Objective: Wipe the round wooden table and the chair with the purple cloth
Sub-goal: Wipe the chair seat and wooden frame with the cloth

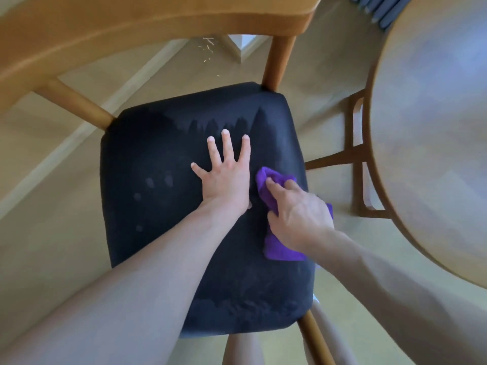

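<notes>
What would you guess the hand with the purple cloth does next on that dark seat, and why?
Probably a short stroke leftward. The right hand grips the purple cloth near the seat's right edge, while pale smudges remain on the left. The left hand, flat with fingers spread, would likely lift first.

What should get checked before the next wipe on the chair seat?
1. Purple cloth held by the right hand: ok.
2. Cloth touching the dark seat: ok.
3. Left hand flat on the seat, steadying the chair: ok.
4. Left hand out of the cloth's path: not ok, it lies right beside the cloth.
5. Seat fully wiped: not ok, pale spots show on its left side.
6. Round wooden table already wiped: cannot tell.
</notes>
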`<state>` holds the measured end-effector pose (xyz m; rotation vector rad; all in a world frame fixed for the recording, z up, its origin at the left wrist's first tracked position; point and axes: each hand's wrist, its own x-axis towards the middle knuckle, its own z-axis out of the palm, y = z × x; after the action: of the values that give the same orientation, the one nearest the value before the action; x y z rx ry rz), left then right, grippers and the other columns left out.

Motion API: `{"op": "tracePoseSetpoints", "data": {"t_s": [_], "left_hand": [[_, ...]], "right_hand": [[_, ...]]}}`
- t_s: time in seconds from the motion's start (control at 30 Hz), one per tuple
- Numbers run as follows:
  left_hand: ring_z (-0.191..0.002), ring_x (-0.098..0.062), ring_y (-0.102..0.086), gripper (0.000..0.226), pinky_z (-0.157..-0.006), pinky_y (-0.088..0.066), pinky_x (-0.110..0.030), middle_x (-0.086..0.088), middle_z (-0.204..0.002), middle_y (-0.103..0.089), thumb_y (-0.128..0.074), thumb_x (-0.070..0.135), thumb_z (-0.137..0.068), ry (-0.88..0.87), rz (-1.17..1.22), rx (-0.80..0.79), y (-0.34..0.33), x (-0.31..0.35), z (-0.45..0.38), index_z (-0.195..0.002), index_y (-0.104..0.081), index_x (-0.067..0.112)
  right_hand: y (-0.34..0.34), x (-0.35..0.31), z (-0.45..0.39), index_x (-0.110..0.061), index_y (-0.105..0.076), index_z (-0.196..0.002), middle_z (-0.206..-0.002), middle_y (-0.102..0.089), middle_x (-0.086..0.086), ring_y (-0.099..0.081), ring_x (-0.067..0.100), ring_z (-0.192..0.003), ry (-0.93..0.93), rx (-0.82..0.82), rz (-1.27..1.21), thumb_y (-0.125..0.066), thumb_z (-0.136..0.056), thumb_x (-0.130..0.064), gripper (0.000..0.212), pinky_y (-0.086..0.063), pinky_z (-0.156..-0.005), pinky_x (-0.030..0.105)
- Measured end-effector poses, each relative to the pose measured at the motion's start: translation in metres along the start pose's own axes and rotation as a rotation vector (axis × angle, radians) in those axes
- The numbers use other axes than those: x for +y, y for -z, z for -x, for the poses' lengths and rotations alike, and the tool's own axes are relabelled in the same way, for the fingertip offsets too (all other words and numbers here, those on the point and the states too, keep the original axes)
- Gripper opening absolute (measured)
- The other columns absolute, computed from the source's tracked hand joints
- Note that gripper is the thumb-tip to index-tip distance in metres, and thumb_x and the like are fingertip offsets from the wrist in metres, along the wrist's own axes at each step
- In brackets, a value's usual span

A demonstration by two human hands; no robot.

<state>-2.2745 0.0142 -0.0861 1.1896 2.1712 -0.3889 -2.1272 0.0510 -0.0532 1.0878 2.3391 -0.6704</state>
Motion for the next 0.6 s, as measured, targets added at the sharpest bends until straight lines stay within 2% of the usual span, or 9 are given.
{"op": "tracePoseSetpoints", "data": {"t_s": [0.07,0.13,0.17,0.27,0.33,0.43,0.53,0.57,0.6], "left_hand": [[-0.155,-0.045,0.017,0.151,-0.111,-0.026,-0.078,-0.012,-0.168,0.025,-0.097,0.041,-0.064,-0.001,-0.032,0.012,0.002,0.002,-0.003,-0.159,0.019,0.029],[-0.155,-0.045,0.016,0.151,-0.111,-0.027,-0.077,-0.012,-0.168,0.025,-0.096,0.044,-0.064,-0.007,-0.045,0.012,0.002,0.002,-0.004,-0.159,0.02,0.029],[-0.155,-0.044,0.016,0.152,-0.112,-0.027,-0.076,-0.012,-0.168,0.025,-0.096,0.045,-0.063,-0.001,-0.049,0.013,0.002,0.001,-0.004,-0.159,0.02,0.029],[-0.155,-0.045,0.017,0.153,-0.112,-0.026,-0.076,-0.012,-0.167,0.026,-0.096,0.046,-0.063,0.005,-0.061,0.002,0.0,0.001,-0.005,-0.158,0.021,0.029],[-0.154,-0.046,0.018,0.151,-0.112,-0.026,-0.076,-0.014,-0.167,0.028,-0.095,0.045,-0.065,-0.003,-0.074,-0.011,0.001,0.002,-0.005,-0.159,0.022,0.027],[-0.153,-0.047,0.02,0.149,-0.112,-0.026,-0.077,-0.016,-0.165,0.031,-0.093,0.045,-0.069,0.003,-0.105,-0.05,0.004,0.004,-0.003,-0.159,0.025,0.025],[-0.153,-0.048,0.02,0.148,-0.113,-0.026,-0.076,-0.017,-0.164,0.032,-0.091,0.047,-0.072,-0.001,-0.125,-0.077,0.007,0.003,0.0,-0.158,0.026,0.024],[-0.153,-0.048,0.019,0.147,-0.114,-0.026,-0.075,-0.017,-0.164,0.032,-0.091,0.047,-0.072,0.0,-0.129,-0.08,0.009,0.003,0.001,-0.158,0.026,0.025],[-0.153,-0.048,0.019,0.146,-0.114,-0.026,-0.074,-0.017,-0.164,0.032,-0.09,0.047,-0.073,-0.001,-0.13,-0.082,0.01,0.004,0.002,-0.158,0.027,0.025]], "right_hand": [[0.007,0.011,0.015,-0.033,-0.044,-0.146,-0.127,-0.057,0.001,-0.062,0.034,-0.106,0.024,-0.133,-0.033,-0.051,-0.093,-0.035,0.054,-0.054,-0.08,0.04],[0.023,0.023,0.011,-0.033,-0.06,-0.13,-0.118,-0.063,0.002,-0.062,0.032,-0.107,0.002,-0.132,-0.131,-0.054,-0.089,-0.034,0.042,-0.055,-0.085,0.041],[0.032,0.026,0.004,-0.031,-0.064,-0.125,-0.114,-0.064,0.003,-0.063,0.031,-0.104,-0.011,-0.068,-0.192,-0.056,-0.087,-0.033,0.039,-0.056,-0.085,0.042],[0.06,0.033,-0.039,-0.031,-0.065,-0.125,-0.108,-0.062,0.003,-0.061,0.029,-0.097,-0.03,0.28,-0.354,-0.058,-0.085,-0.029,0.04,-0.053,-0.08,0.04],[0.066,0.028,-0.072,-0.028,-0.064,-0.126,-0.108,-0.059,0.003,-0.06,0.031,-0.099,-0.024,0.386,-0.33,-0.057,-0.087,-0.027,0.039,-0.048,-0.077,0.036],[0.036,0.02,-0.072,-0.023,-0.058,-0.135,-0.114,-0.057,0.007,-0.062,0.037,-0.098,-0.034,0.296,-0.184,-0.056,-0.09,-0.027,0.044,-0.044,-0.07,0.036],[-0.008,0.025,-0.009,-0.025,-0.05,-0.138,-0.113,-0.056,0.003,-0.056,0.034,-0.077,0.054,0.162,-0.044,-0.054,-0.091,-0.033,0.048,-0.026,-0.05,0.029],[-0.017,0.03,0.011,-0.027,-0.048,-0.14,-0.114,-0.056,0.002,-0.056,0.032,-0.076,0.096,0.091,-0.01,-0.053,-0.092,-0.035,0.049,-0.022,-0.048,0.029],[-0.022,0.035,0.027,-0.029,-0.046,-0.142,-0.116,-0.056,0.0,-0.058,0.031,-0.079,0.127,0.02,0.01,-0.051,-0.093,-0.037,0.051,-0.024,-0.048,0.03]]}}
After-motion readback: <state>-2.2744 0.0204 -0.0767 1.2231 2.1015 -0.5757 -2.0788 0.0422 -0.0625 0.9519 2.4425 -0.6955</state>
